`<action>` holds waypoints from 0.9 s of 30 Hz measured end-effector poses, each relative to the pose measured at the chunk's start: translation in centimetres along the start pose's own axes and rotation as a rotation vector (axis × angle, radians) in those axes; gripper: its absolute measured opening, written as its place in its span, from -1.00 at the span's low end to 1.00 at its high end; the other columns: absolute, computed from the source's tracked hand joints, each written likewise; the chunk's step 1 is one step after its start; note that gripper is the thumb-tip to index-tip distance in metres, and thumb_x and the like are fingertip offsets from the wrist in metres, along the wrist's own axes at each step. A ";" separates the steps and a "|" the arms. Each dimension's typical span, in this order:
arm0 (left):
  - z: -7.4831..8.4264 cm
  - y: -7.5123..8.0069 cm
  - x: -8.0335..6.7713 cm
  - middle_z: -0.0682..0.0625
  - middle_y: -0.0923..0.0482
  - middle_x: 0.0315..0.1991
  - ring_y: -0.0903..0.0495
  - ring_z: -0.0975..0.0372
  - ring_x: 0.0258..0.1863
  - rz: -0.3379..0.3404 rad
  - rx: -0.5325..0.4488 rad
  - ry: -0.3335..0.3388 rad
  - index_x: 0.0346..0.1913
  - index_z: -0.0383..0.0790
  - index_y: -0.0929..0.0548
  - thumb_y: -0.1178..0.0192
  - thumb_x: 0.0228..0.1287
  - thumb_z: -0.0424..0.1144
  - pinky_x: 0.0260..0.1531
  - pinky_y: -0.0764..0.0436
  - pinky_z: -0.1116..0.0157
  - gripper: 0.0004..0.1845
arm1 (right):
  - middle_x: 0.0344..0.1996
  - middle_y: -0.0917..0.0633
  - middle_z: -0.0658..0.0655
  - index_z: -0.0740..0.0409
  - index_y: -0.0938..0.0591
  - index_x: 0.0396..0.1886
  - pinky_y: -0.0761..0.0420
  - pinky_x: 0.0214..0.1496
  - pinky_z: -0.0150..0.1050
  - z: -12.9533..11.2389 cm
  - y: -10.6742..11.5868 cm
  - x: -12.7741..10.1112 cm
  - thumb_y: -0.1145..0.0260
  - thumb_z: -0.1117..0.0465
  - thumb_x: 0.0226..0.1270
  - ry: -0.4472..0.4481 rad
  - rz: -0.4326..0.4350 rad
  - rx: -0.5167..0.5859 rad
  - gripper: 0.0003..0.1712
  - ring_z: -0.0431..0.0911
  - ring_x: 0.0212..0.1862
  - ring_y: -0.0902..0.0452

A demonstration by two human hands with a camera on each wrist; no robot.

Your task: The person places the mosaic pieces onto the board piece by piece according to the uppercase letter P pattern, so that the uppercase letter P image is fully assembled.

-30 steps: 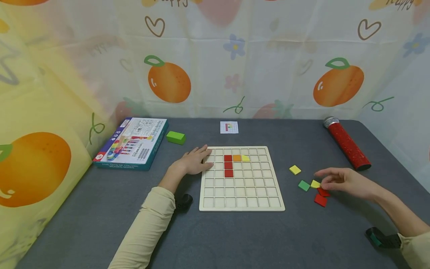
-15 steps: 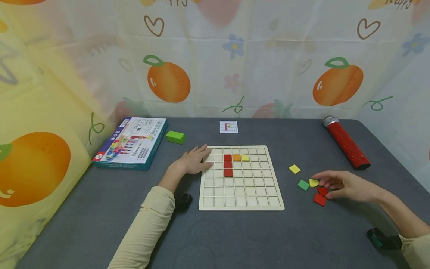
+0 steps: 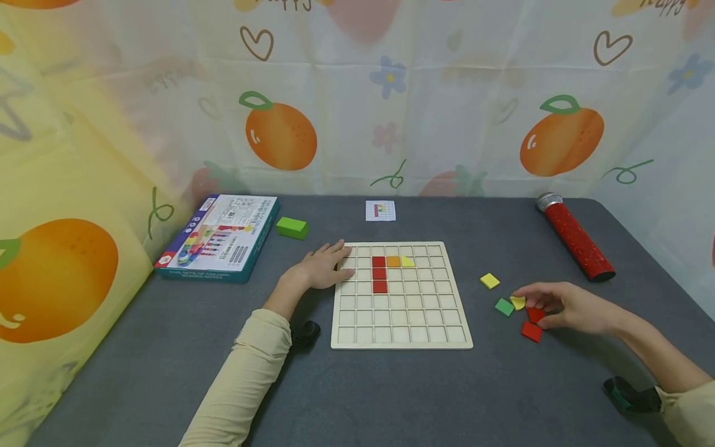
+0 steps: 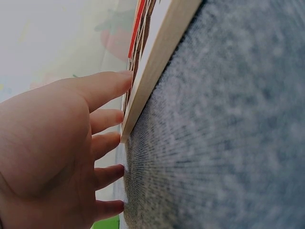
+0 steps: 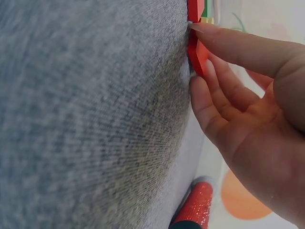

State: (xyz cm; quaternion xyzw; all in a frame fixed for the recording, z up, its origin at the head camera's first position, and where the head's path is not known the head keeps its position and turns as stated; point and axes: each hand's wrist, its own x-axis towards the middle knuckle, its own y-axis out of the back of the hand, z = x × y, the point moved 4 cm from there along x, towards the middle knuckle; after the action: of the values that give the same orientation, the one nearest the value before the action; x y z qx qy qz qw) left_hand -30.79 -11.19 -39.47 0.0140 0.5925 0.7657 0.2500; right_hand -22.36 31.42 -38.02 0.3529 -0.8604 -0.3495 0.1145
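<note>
A cream grid board (image 3: 402, 318) lies mid-table, with red tiles (image 3: 379, 274) in a column, an orange tile (image 3: 393, 262) and a yellow tile (image 3: 408, 262) in its slots. My left hand (image 3: 318, 270) rests at the board's upper left edge, fingers spread, thumb over the rim (image 4: 155, 57). To the right, my right hand (image 3: 581, 307) pinches a red square tile (image 5: 197, 53) between thumb and fingers; the tile tilts up in the right wrist view. Around those fingers lie another red tile (image 3: 531, 331), a green tile (image 3: 504, 307) and a partly covered yellow tile (image 3: 517, 303).
Another loose yellow tile (image 3: 490, 281) lies nearer the board. A red glitter microphone (image 3: 580, 239) stretches along the right side. Behind the board is a small pattern card (image 3: 380, 211). At back left are a green block (image 3: 292, 228) and a flat box (image 3: 223, 239).
My right hand's fingers have shifted slightly left over the loose tiles, and thumb and fingers have come around a red tile, which has turned a little. My left hand stays in place.
</note>
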 end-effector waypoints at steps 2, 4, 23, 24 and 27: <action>0.0 0.0 0.0 -0.09 0.18 0.52 0.19 -0.06 0.46 0.002 0.000 0.000 0.51 -0.12 -0.04 0.06 0.44 0.12 0.33 0.10 -0.14 -0.28 | -0.22 -0.53 0.13 0.41 -0.46 0.17 -0.56 -0.17 -0.38 -0.1 0.0 0.1 -0.41 0.35 0.14 0.005 0.010 -0.002 -0.42 -0.19 -0.19 -0.47; 0.0 0.0 0.1 -0.09 0.18 0.52 0.19 -0.06 0.46 0.002 0.000 -0.001 0.52 -0.12 -0.04 0.06 0.44 0.12 0.33 0.10 -0.14 -0.28 | -0.26 -0.50 0.13 0.42 -0.46 0.16 -0.55 -0.22 -0.38 0.0 0.0 0.1 -0.41 0.36 0.14 0.008 0.013 0.014 -0.42 -0.17 -0.22 -0.44; -0.1 -0.1 0.2 -0.10 0.18 0.51 0.18 -0.07 0.46 0.003 0.001 0.001 0.52 -0.12 -0.04 0.06 0.44 0.12 0.33 0.10 -0.13 -0.27 | -0.38 -0.65 -0.04 0.43 -0.54 0.03 -0.52 -0.40 -0.36 0.5 1.0 -0.2 -0.38 0.36 0.19 -0.086 0.150 -0.058 -0.58 -0.21 -0.37 -0.55; -0.1 -0.1 0.1 -0.10 0.18 0.51 0.18 -0.07 0.46 0.002 0.002 -0.003 0.52 -0.12 -0.04 0.06 0.44 0.12 0.33 0.09 -0.14 -0.27 | -0.39 -0.66 -0.03 0.43 -0.55 0.02 -0.51 -0.42 -0.36 0.5 1.1 -0.3 -0.39 0.36 0.18 -0.099 0.167 -0.064 -0.58 -0.22 -0.39 -0.55; -0.1 0.0 0.1 -0.10 0.18 0.51 0.18 -0.07 0.46 0.001 0.003 -0.013 0.52 -0.13 -0.04 0.06 0.45 0.11 0.32 0.09 -0.15 -0.28 | -0.38 -0.66 0.02 0.41 -0.56 0.02 -0.48 -0.45 -0.34 0.3 1.3 -0.3 -0.40 0.28 0.19 -0.178 0.204 -0.067 -0.57 -0.21 -0.42 -0.54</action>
State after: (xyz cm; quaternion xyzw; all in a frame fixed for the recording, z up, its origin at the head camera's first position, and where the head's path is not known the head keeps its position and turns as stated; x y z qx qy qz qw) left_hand -30.86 -11.22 -39.55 0.0194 0.5920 0.7649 0.2533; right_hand -22.98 32.52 -37.34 0.2274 -0.8863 -0.3945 0.0845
